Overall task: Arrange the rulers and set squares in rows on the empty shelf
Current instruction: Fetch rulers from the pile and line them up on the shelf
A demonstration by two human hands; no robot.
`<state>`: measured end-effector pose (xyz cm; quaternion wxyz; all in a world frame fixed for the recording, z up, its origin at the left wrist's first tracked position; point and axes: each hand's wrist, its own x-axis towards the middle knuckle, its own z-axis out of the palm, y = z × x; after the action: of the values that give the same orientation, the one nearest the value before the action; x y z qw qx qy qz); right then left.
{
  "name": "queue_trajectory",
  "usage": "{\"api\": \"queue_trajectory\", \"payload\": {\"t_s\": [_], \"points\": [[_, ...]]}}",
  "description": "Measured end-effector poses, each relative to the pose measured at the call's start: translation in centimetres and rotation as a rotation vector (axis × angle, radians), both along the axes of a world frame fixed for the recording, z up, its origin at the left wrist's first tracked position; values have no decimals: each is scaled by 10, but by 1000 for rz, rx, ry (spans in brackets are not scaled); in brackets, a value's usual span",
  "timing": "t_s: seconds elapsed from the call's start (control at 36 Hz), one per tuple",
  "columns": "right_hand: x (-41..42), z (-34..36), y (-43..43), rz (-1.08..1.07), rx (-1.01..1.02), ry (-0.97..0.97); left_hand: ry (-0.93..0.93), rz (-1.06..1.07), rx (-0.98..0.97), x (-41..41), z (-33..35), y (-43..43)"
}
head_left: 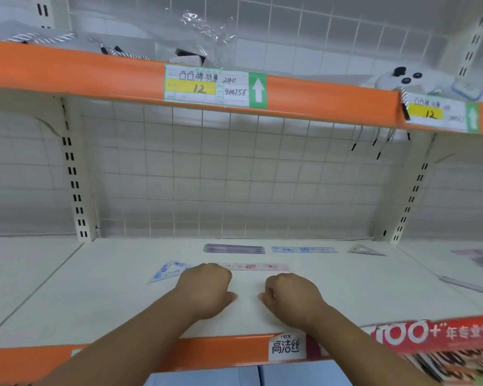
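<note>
On the white shelf (95, 302) the back row holds a purple ruler (233, 249), a blue ruler (303, 249) and a clear set square (365, 249). In front of them lie a blue set square (166, 273) and a pink ruler (260, 266). My left hand (207, 288) rests on the shelf with curled fingers, and it hides the pink ruler's left end and a corner of the blue set square. My right hand (290, 298) lies beside it, also curled, with the thumbs pointing at each other. Nothing shows between the two hands.
An orange-edged upper shelf (95, 71) with price labels hangs overhead. A wire grid backs the bay. In the right bay lie a clear ruler (469, 286) and a blurred packet (477, 257). Red printed packs (444, 346) stick out at the front right edge.
</note>
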<state>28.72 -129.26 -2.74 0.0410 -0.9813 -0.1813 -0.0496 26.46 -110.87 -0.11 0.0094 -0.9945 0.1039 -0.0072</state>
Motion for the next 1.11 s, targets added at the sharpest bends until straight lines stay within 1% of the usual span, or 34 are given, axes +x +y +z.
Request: {"api": "queue_trajectory", "payload": {"t_s": [0.19, 0.39, 0.69, 1.11], "points": [[-16, 3, -33, -88, 11, -26, 9, -94, 33, -6, 7, -30], [-28, 10, -85, -152, 29, -54, -6, -157, 48, -8, 18, -82], [-46, 19, -212, -231, 31, -44, 0, -226, 34, -19, 20, -211], [-82, 9, -383, -257, 38, -55, 16, -280, 12, -37, 13, -388]]}}
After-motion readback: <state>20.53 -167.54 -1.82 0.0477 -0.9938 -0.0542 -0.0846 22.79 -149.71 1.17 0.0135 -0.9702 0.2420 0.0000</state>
